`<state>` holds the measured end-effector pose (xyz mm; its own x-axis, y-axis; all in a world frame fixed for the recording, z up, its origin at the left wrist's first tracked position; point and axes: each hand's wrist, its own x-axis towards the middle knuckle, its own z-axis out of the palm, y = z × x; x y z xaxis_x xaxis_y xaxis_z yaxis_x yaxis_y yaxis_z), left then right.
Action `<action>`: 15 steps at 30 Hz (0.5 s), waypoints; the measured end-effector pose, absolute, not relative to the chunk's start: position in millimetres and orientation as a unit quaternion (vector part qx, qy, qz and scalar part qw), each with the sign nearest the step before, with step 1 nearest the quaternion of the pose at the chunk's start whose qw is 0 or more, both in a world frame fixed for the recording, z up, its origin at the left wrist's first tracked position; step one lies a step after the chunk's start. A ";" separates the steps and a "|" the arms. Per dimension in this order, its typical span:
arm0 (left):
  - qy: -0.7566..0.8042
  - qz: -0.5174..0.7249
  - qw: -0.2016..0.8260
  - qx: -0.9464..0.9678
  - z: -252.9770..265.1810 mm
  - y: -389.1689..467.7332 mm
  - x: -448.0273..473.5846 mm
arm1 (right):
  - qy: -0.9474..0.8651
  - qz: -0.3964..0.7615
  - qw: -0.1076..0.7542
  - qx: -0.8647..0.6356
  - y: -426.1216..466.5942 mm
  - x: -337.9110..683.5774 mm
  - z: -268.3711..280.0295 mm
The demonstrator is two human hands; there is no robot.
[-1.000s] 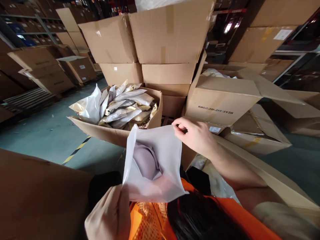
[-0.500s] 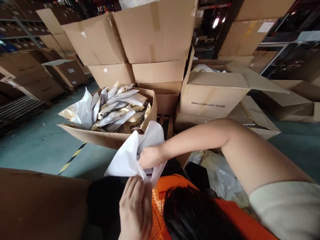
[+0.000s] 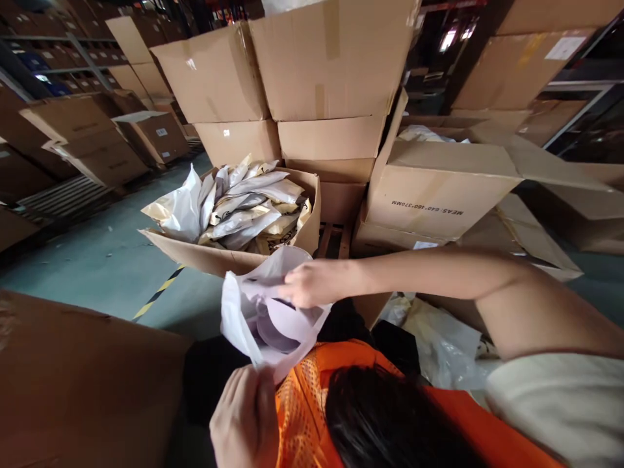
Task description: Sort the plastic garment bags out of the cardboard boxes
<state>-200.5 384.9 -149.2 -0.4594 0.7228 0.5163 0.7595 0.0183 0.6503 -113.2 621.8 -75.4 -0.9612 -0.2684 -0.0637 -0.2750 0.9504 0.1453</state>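
Head view, centre frame: my left hand (image 3: 246,416) pinches the bag (image 3: 273,312) at its lower corner; my right hand (image 3: 312,283), nearer the mouth above, grips its upper edge, long axis running upward.

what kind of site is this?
Most likely a warehouse packing area: stacked cardboard cartons, an open box of bagged items, shelving racks behind, yellow-black floor tape.

Grey-green floor (image 3: 97,260): cardboard boxes (image 3: 331,65), open box (image 3: 229,257).
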 end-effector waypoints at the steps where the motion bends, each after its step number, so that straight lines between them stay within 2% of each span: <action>1: -0.719 -0.476 0.010 -0.506 -150.2 386.5 -203.6 | 0.985 0.095 -0.015 -0.144 629.2 -98.4 -60.6; 3: -0.718 -0.482 0.005 -0.502 -152.5 392.5 -208.1 | 0.981 0.094 -0.111 -0.126 641.2 -66.6 -35.4; 5: -0.692 -0.471 0.041 -0.546 -154.0 400.8 -210.0 | 0.969 0.076 -0.220 -0.083 646.7 -36.6 -21.4; 8: -0.636 -0.423 0.211 -0.610 -151.3 415.2 -207.7 | 0.935 0.047 -0.351 0.000 644.9 -5.7 -22.1; 10: -0.597 -0.405 0.283 -0.632 -146.9 425.2 -203.5 | 0.907 0.036 -0.417 0.051 644.1 3.2 -29.1; 11: -0.570 -0.407 0.281 -0.656 -144.9 430.1 -201.1 | 0.888 0.037 -0.454 0.067 645.8 4.5 -31.6; 15: -0.461 -0.425 0.167 -0.761 -147.2 447.2 -192.1 | 0.754 0.110 -0.630 0.150 668.4 -4.2 -22.4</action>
